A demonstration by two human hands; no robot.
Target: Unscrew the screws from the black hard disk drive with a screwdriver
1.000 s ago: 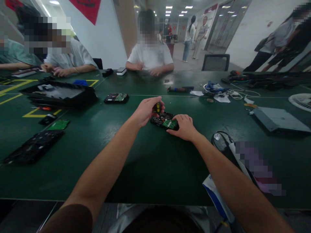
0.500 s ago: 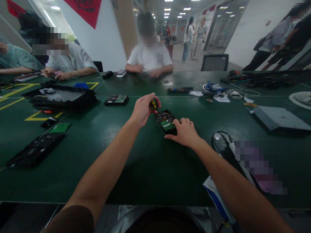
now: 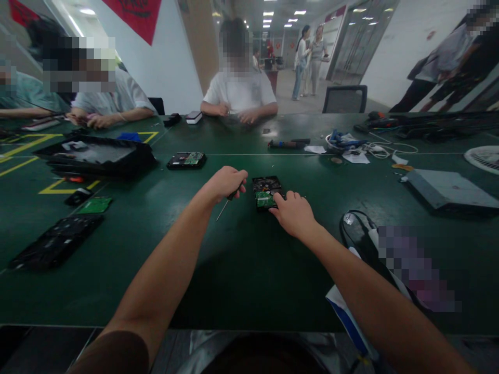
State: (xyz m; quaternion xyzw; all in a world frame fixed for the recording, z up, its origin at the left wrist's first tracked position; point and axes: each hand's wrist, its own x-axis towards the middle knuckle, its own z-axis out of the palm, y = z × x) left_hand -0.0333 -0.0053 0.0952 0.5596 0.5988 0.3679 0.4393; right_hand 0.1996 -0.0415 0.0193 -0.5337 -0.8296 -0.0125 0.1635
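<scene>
In the head view, my left hand (image 3: 231, 183) is closed around the dark handle of a screwdriver (image 3: 223, 209). Its thin metal shaft points down and to the left, apart from anything else. Just to the right lies a hard drive (image 3: 267, 185), flat on the table, its green circuit board (image 3: 264, 199) on the side nearer me. My right hand (image 3: 293, 212) grips the drive's near right corner with thumb and fingers, hiding that corner.
Another hard drive (image 3: 187, 160) lies farther left. A black tray (image 3: 97, 158), a loose green board (image 3: 95, 205) and a black panel (image 3: 58, 239) are at left. At right are a grey metal case (image 3: 452, 189) and cables (image 3: 376, 150). A person (image 3: 239, 93) sits opposite.
My left hand has drawn back from the hard drive, leftward and nearer me, tipping the screwdriver so its shaft shows. The drive has turned slightly under my right hand.
</scene>
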